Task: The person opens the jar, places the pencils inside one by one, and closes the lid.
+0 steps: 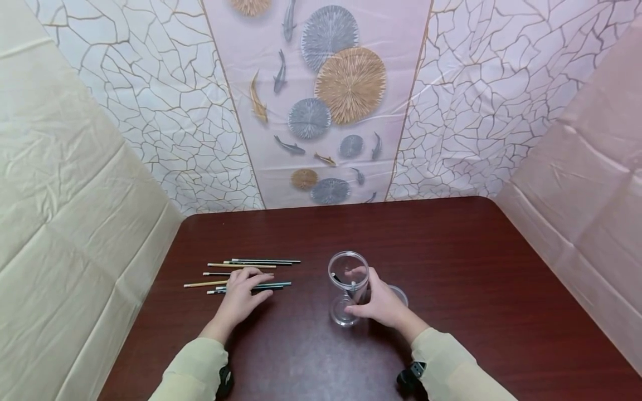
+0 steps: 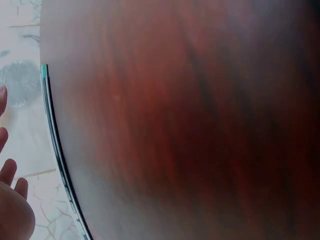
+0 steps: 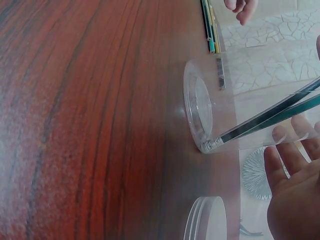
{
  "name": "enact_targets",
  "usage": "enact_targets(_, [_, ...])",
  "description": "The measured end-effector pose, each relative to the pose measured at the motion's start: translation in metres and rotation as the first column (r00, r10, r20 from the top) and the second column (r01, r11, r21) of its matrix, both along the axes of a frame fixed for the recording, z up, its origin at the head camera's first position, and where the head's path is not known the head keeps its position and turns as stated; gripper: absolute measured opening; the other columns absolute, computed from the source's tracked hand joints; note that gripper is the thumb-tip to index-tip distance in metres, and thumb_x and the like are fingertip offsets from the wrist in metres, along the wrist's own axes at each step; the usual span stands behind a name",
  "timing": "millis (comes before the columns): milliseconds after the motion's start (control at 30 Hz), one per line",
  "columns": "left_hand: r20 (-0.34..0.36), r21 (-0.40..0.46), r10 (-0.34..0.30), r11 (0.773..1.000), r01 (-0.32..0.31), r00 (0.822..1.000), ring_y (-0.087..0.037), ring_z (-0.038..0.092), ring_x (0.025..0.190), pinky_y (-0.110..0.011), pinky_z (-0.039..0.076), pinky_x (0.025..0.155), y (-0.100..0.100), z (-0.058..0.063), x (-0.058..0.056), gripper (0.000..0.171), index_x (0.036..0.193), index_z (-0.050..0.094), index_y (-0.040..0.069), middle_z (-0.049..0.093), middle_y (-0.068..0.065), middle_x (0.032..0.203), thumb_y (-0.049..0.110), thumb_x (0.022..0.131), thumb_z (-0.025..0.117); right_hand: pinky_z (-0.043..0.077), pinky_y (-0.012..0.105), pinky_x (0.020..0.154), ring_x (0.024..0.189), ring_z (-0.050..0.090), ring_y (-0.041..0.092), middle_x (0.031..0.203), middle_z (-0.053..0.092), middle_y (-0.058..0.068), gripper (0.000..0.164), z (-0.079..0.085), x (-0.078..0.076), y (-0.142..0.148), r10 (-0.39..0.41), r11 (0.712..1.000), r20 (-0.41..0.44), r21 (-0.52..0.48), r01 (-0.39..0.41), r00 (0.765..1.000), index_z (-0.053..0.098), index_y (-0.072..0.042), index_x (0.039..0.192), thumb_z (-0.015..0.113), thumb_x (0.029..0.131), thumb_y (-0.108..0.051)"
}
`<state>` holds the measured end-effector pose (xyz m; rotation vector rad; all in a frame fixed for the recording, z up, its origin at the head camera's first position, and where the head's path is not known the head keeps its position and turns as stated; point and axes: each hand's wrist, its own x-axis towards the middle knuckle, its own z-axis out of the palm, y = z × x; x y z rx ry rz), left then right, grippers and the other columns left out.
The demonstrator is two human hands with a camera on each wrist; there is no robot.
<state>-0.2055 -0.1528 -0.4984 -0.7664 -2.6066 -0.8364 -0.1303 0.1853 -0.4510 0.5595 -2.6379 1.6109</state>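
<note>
Our right hand (image 1: pixel 380 303) is gripping the jar (image 1: pixel 338 292); left of it, pencils (image 1: pixel 275 285) are pointing jarward beneath our spread left hand (image 1: pixel 241 293).

From my head view I cannot tell whether the left hand (image 1: pixel 238 299) touches the pencils (image 1: pixel 278 284); its fingers cover the middles of several, so I can't count them surely. The right hand (image 1: pixel 382 306) hides part of the lid (image 1: pixel 402 295) behind it. Both sleeves (image 1: pixel 193 370) run off my bottom edge. My left wrist view crops that hand at the left and one pencil at the bottom, with the table (image 2: pixel 175 125) a blur. On my right wrist view, the cup (image 3: pixel 240 100) and the pencils inside (image 3: pixel 270 113) leave by the right edge.
</note>
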Motion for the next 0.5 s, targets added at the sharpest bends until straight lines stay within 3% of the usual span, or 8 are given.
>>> enact_targets(133, [0.063,0.007,0.029,1.000,-0.029,0.998,-0.032,0.042,0.104,-0.052,0.029,0.089,-0.007,-0.005,-0.004,0.032,0.107,0.072,0.018,0.054,-0.005,0.108,0.022,0.076,0.078,0.047,0.028,0.075,0.077,0.060,0.009,0.119,0.058,0.007,0.071,-0.021,-0.010,0.004,-0.008,1.000,-0.012,0.010,0.008,1.000,0.039,-0.014,0.127,0.083,0.071,-0.023])
enact_targets(300, [0.149,-0.005,0.074,0.997,-0.074,0.986,-0.029,0.040,0.100,-0.050,0.027,0.087,-0.015,-0.013,-0.007,0.031,0.105,0.073,0.021,0.053,-0.003,0.107,0.025,0.076,0.079,0.047,0.028,0.074,0.076,0.060,0.009,0.117,0.059,0.004,0.071,-0.020,-0.012,0.003,-0.004,1.000,-0.020,0.012,0.005,1.000,0.040,-0.015,0.126,0.083,0.071,-0.023])
enact_targets(500, [0.219,-0.021,0.071,0.997,-0.068,0.973,-0.027,0.039,0.100,-0.050,0.027,0.088,-0.016,-0.017,-0.009,0.028,0.106,0.071,0.025,0.051,-0.001,0.108,0.028,0.079,0.076,0.046,0.028,0.076,0.076,0.060,0.008,0.120,0.057,0.008,0.073,-0.012,-0.008,0.000,-0.018,1.000,0.023,0.019,0.018,1.000,0.039,-0.009,0.128,0.083,0.071,-0.017])
